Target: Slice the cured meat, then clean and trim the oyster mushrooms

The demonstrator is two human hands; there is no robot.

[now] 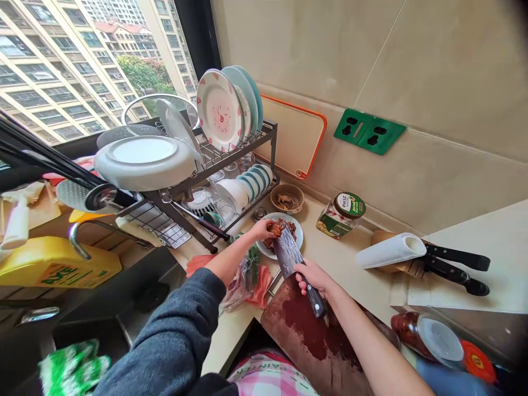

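Observation:
My right hand [315, 279] is closed around the black handle of a cleaver [287, 252], whose wide, wet-smeared blade points away from me over a white plate [300, 238]. Dark reddish-brown meat pieces [293, 226] lie on that plate. At the blade's far end, my left hand [263, 231] has its fingers curled on some of the meat, above the plate's left side. A brown cutting board [284, 316], stained with red juice, lies below the cleaver. Just left of the board are a plastic bag with greens [246, 270] and a pinkish-orange cloth [260, 289].
A dish rack [231, 157] with plates and bowls stands at the back left. Behind the plate sit a small brown basket [287, 199] and a green-labelled jar [341, 213]. Rightward are a paper towel roll [390, 252] and black-handled utensils [456, 269]. The sink [136, 294] is at left.

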